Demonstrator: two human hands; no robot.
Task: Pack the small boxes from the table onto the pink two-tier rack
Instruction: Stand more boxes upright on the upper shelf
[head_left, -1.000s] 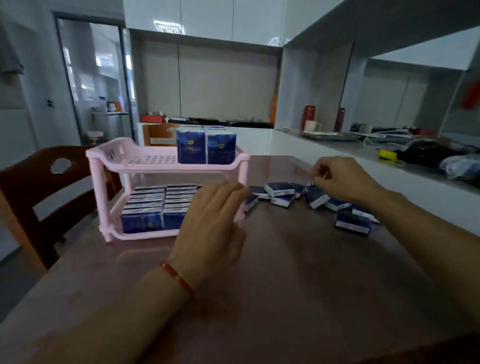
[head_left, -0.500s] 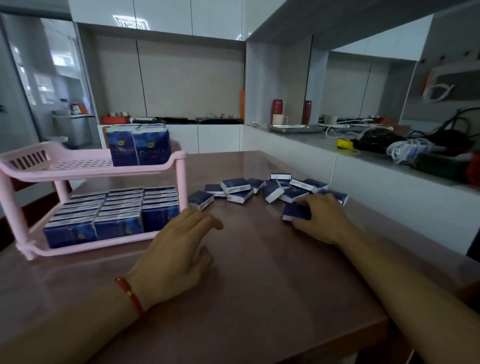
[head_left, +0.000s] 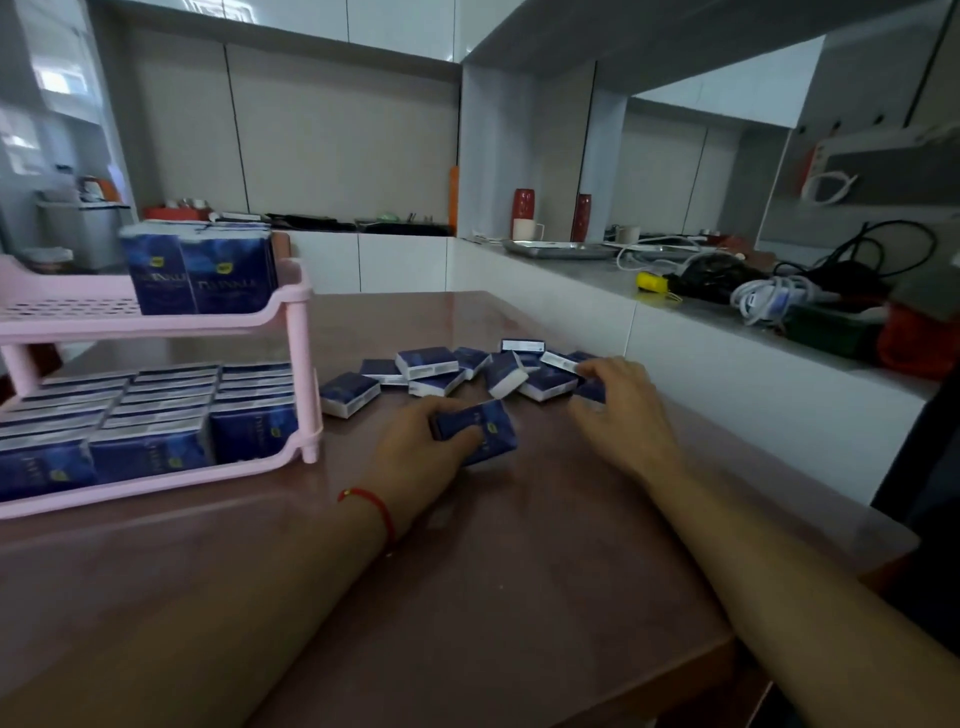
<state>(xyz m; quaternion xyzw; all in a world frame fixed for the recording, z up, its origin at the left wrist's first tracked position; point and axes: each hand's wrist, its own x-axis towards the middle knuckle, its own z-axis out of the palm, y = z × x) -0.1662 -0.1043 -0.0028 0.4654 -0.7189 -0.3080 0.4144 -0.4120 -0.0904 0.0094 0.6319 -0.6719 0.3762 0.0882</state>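
Observation:
The pink two-tier rack (head_left: 291, 306) stands at the left of the brown table. Its lower tier is packed with several small blue boxes (head_left: 150, 415), and two upright blue boxes (head_left: 202, 273) stand on the top tier. A loose pile of small blue boxes (head_left: 467, 371) lies on the table to the right of the rack. My left hand (head_left: 415, 457) grips one small blue box (head_left: 485, 431) just in front of the pile. My right hand (head_left: 618, 410) rests on the pile's right end, its fingers curled around another box (head_left: 589, 389), mostly hidden.
A white counter ledge (head_left: 701, 353) runs along the table's right side, holding cables (head_left: 769, 296), a yellow item (head_left: 652, 283), a metal tray (head_left: 556, 249) and red vases (head_left: 523, 208). The table's near edge (head_left: 519, 696) is close to me.
My left hand moved forward and right from the bare table and closed on a blue box. My right hand shifted right to the pile's end. The view turned slightly right.

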